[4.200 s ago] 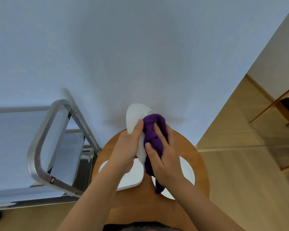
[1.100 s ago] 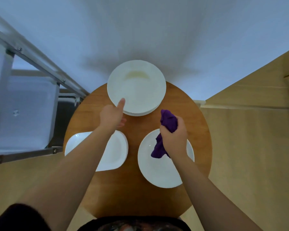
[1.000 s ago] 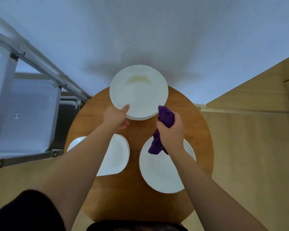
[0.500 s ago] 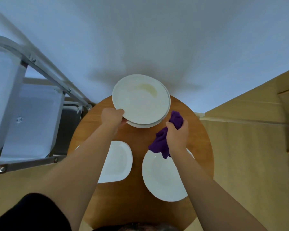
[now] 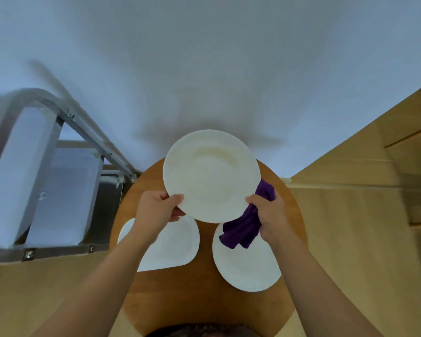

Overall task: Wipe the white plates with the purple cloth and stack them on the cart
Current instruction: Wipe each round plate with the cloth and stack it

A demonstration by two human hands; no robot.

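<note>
a round white plate [image 5: 210, 175] is held up above the far part of the round wooden worktop [image 5: 180, 293], face toward the camera and slightly tilted. the left hand [image 5: 156, 211] pinches its lower left rim, thumb on the upper face and the other fingers [image 5: 178, 216] curled underneath. the right hand [image 5: 269, 216] is at the plate's lower right rim, its fingers clenched around a bunched purple cloth [image 5: 244, 224]; the thumb tip touches the plate's edge, and part of the cloth runs up behind the rim while the rest hangs down in folds.

two more white plates lie flat on the worktop below the held one: a rounded-square plate [image 5: 178, 244] on the left, partly covered by the left forearm, and a round plate [image 5: 247, 266] on the right, with the hanging end of the cloth over its upper edge. whether the cloth touches that plate cannot be told.

a metal cart [image 5: 66, 132] with a tubular frame stands just beside the worktop on the left, against the pale wall. wooden floor shows on both sides.
</note>
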